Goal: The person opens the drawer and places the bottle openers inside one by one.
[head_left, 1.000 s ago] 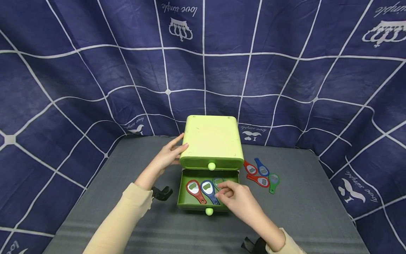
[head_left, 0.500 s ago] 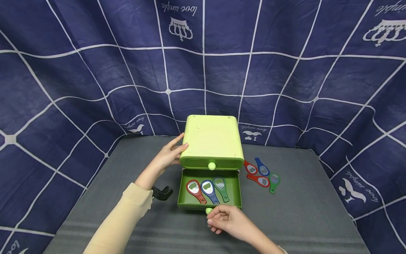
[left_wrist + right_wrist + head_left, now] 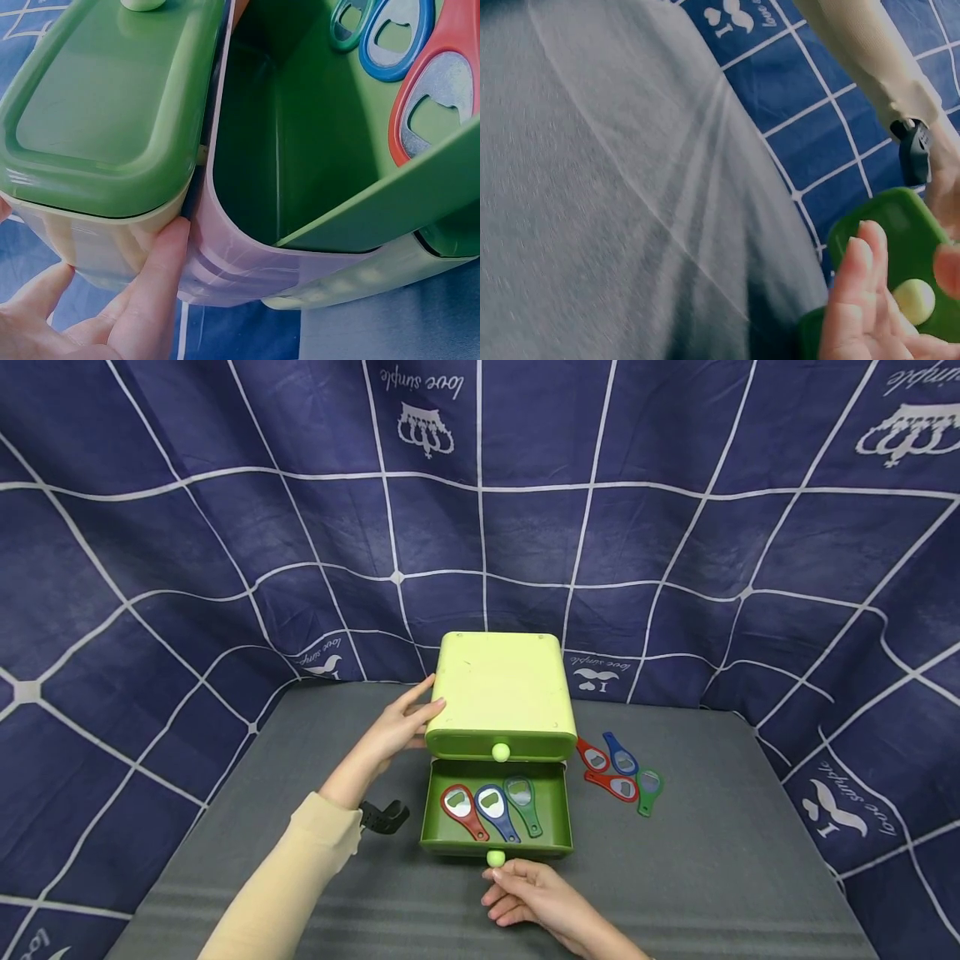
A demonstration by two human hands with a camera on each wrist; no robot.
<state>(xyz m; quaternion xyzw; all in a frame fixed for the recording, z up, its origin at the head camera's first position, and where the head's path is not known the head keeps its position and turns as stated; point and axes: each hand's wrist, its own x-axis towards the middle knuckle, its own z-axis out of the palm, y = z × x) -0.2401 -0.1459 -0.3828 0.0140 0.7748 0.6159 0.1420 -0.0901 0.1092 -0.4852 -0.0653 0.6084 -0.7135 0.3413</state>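
A small light-green cabinet (image 3: 502,681) stands on the grey table, its upper drawer (image 3: 465,745) closed. The lower drawer (image 3: 555,814) is pulled out. Inside it lie a red bottle opener (image 3: 460,806), a blue bottle opener (image 3: 493,806) and a green bottle opener (image 3: 525,802), side by side. My left hand (image 3: 393,727) rests against the cabinet's left side with fingers spread, its fingertips on the wall in the left wrist view. My right hand (image 3: 536,893) is at the lower drawer's round knob (image 3: 496,858); straight fingers (image 3: 855,289) and thumb stand around the knob without a visible pinch.
Right of the cabinet lie more bottle openers on the table: a blue one (image 3: 621,756), a green one (image 3: 648,789) and two red ones, one partly hidden by the cabinet. A blue curtain (image 3: 525,527) with white lines hangs behind. A black strap (image 3: 384,817) is at my left wrist.
My right hand has let go of the green bottle opener in the lower drawer and moved down toward me to the drawer's knob. Its fingers have since straightened. The left hand stays put.
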